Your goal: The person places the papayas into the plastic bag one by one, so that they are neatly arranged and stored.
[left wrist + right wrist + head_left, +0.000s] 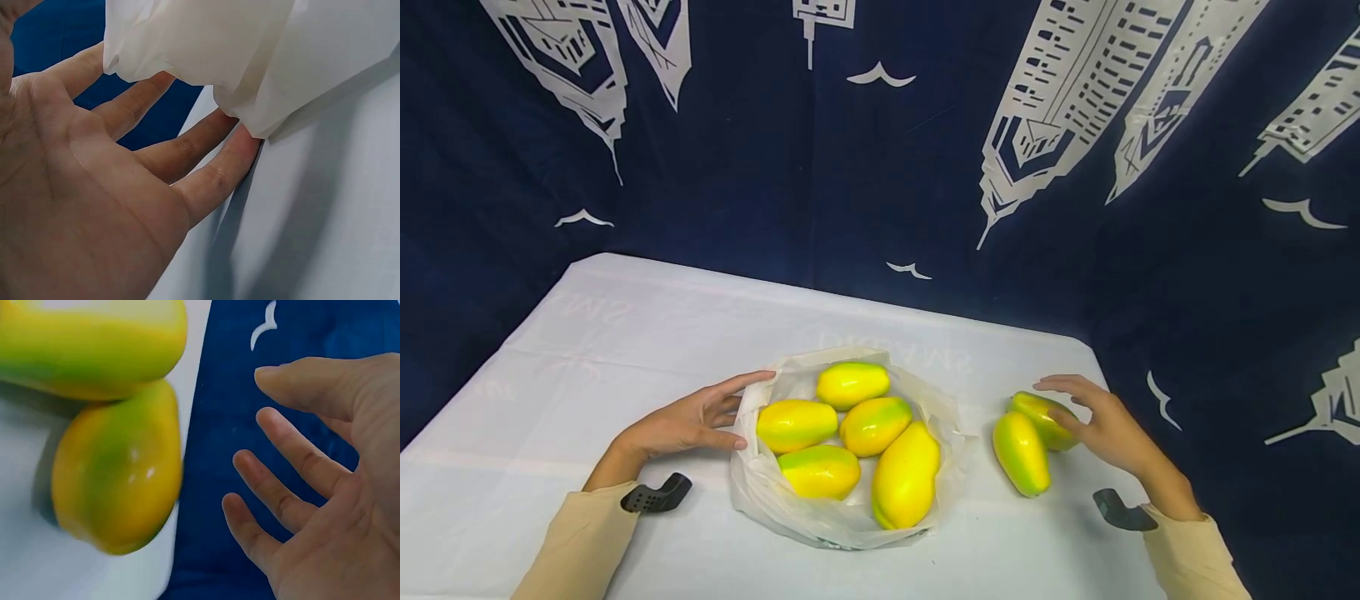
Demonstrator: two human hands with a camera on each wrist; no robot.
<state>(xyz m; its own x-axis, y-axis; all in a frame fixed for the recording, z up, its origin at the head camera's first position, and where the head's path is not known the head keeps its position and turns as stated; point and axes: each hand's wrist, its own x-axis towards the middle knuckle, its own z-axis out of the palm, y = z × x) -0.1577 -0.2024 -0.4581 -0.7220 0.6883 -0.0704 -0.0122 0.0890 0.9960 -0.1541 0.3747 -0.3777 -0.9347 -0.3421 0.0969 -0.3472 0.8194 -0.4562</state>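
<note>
A thin white plastic bag lies with its mouth spread wide, and several yellow-green mangoes sit inside it. My left hand is at the bag's left side, fingers extended; in the left wrist view the fingertips reach under the loose edge of the plastic. To the right of the bag, two more mangoes lie side by side, a nearer one and a farther one. Over the farther one's right end hovers my right hand, its fingers spread and apart from the fruit in the right wrist view.
A white cloth covers the table, whose right edge runs close beside the right hand. Behind hangs a dark blue curtain with white building prints. Each wrist carries a black band piece, one on the left sleeve.
</note>
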